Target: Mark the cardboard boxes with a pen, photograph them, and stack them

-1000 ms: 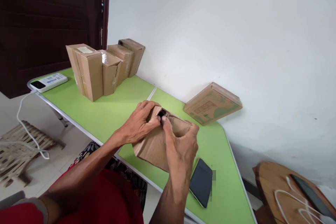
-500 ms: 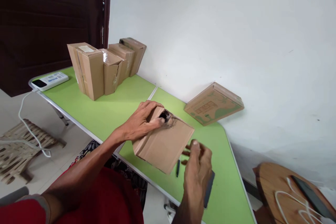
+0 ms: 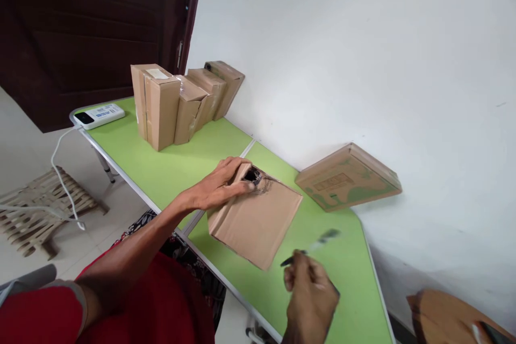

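Observation:
My left hand (image 3: 220, 185) rests with fingers curled on the top left corner of a plain cardboard box (image 3: 258, 220) that lies on the green table (image 3: 169, 166). A dark patch shows at the box's top edge by my fingertips. My right hand (image 3: 310, 295) is closed in a pinch on a thin black pen (image 3: 310, 247), blurred by motion, just right of the box's near corner. A dark phone is mostly hidden under my right hand.
Several upright cardboard boxes (image 3: 161, 102) stand in a row at the far left of the table. A flat printed box (image 3: 349, 183) leans against the white wall. A white device (image 3: 99, 115) with a cable lies at the far corner. A wooden stool (image 3: 455, 317) is at the lower right.
My right hand left the box top, went down to the table by the phone and picked up the pen. My left hand stayed on the box. The view shifted right.

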A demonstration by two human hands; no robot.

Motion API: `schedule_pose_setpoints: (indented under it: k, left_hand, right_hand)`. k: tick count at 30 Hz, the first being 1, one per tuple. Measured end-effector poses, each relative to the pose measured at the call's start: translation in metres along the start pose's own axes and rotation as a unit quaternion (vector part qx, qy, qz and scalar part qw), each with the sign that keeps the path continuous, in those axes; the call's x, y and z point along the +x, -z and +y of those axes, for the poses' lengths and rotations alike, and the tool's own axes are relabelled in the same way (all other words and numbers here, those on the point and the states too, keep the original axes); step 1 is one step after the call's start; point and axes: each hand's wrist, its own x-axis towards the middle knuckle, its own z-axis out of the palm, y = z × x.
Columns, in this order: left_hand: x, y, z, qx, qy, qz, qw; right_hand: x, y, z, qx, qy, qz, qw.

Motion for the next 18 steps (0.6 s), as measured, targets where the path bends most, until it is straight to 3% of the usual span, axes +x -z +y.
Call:
schedule_pose_setpoints:
  k: [2,3,7,11,18]
  left_hand:
    - [-0.001,0.0,0.0,-0.006,0.01,-0.003,1.0]
    - [-0.001,-0.001,-0.001,-0.01,0.017,-0.006,1.0]
    - [-0.001,-0.002,-0.004,-0.02,0.03,-0.033,0.999]
    - [-0.001,-0.002,-0.009,-0.008,0.008,-0.082,0.997]
    - [0.001,-0.003,-0.012,-0.008,-0.014,-0.088,0.996]
  right_hand:
    - [-0.008,-0.002,-0.037,0.217,-0.005,0.049,0.975]
    - [-0.013,-0.006,-0.057,0.287,0.014,0.041,0.957]
    - [-0.028,-0.034,-0.113,0.329,0.134,-0.049,0.933]
    - [-0.03,-0.054,-0.116,0.308,0.192,-0.071,0.929]
    - [-0.03,-0.045,-0.108,0.221,0.192,-0.08,0.953]
